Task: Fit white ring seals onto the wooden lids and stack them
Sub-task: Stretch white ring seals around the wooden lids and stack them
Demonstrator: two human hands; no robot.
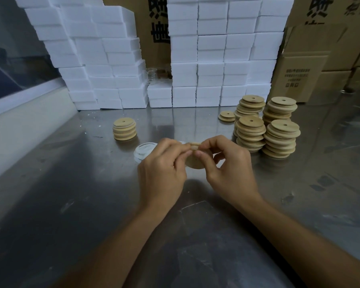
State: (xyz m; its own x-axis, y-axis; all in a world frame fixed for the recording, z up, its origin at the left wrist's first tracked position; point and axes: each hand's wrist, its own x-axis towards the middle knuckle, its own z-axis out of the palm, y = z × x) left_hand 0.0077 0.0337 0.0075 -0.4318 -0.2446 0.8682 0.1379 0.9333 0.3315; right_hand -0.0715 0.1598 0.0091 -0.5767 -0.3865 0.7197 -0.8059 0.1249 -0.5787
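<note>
Left hand: my left hand (161,163) is curled, its fingertips pinching the top edge of the wooden lid (195,162) together with what looks like a white ring seal; the seal is mostly hidden behind my fingers, so I cannot tell how far it sits on the lid.
Right hand: my right hand (227,163) grips the same lid from the other side, thumb and forefinger pressed to its rim, the remaining fingers bent.
Wooden lid: held between both hands just above the bench (71,204), tilted so that its flat face turns towards me.
Loose ring seals: a small pile of white ring seals (142,151) lies on the bench just beyond and left of my left hand, partly covered by it.
Short stack: a short stack of lids (124,129) stands well beyond my left hand, with pale bands between the wooden layers.
Tall stacks: four uneven stacks of wooden lids (266,125) stand just beyond and right of my right hand, each top lid showing a centre hole.
Small pair: a low little pile of lids (227,116) lies beyond my right hand, left of the tall stacks.
Background: white foam boxes (195,59) are piled along the far edge, with cardboard cartons (299,75) behind and to the right.
</note>
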